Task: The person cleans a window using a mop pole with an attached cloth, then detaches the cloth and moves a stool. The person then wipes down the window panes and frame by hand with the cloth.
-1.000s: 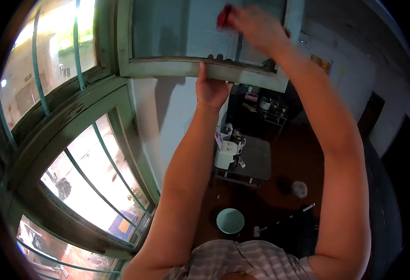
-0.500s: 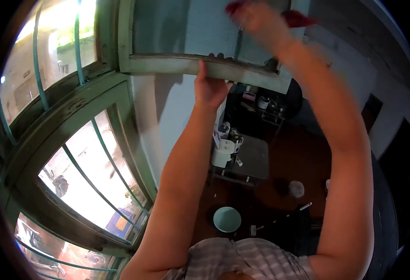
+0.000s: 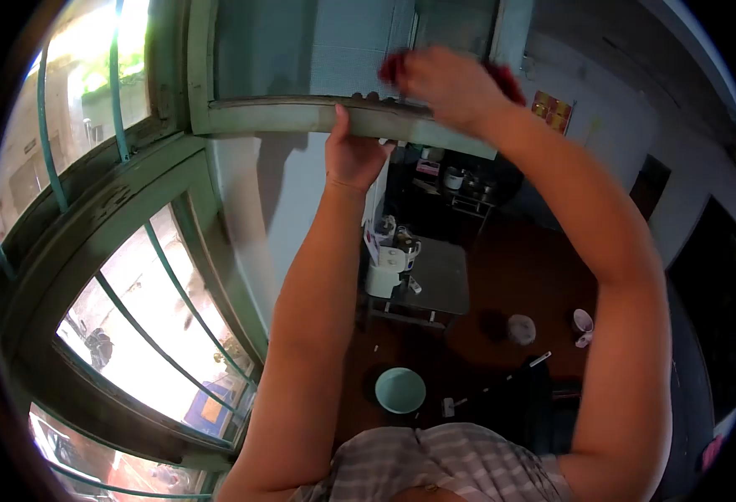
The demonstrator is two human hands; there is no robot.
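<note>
Wears a grey top (image 3: 485, 460) with paler stripes running across the chest and a fold down the front; has short sleeves (image 3: 556, 481) in the same cloth, ending high on the arms; shows a small dull-gold spot (image 3: 432, 487) near the neckline; leaves left hand (image 3: 357, 159) and right hand (image 3: 451, 88) bare

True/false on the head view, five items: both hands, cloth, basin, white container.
1. The right hand holds a red cloth. True.
2. The left hand is in the basin. False: the left hand is raised to the bottom rail of the window frame.
3. The pale green basin is on the floor. True.
4. The white container is on the floor. False: it stands on the table.
5. The right hand is higher in view than the left. True.
</note>
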